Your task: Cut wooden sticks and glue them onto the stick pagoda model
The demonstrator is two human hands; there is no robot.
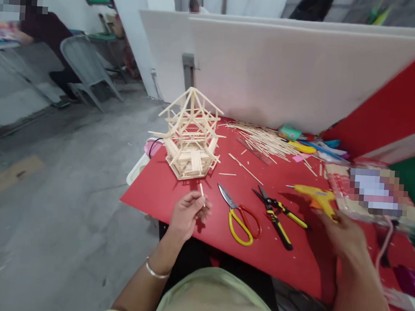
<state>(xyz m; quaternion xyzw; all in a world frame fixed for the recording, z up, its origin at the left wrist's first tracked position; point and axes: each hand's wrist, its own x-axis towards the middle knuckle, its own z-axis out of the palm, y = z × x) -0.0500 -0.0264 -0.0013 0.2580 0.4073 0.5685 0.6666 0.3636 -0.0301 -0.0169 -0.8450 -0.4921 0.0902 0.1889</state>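
Observation:
Between the thumb and fingers of my left hand (191,210) a short wooden stick (201,190) is pinched, just in front of a small pavilion model (193,140) built from pale sticks. The model stands upright at the table's left corner, with a pointed open roof frame and a many-sided base. My right hand (343,229) grips a yellow hot glue gun (315,195) by its handle, nozzle pointing left. Scissors (237,216) with one yellow and one red handle lie between my hands. Beside them rest black-and-yellow snips (277,215) with their blades apart.
A heap of thin sticks (264,139) lies at the back of the red table (202,235), near a ruler (253,151) and a yellow-handled tool (302,147). Plastic packs (335,182) and a phone (377,191) sit right. White boards (286,76) stand behind. A person (48,38) sits far left.

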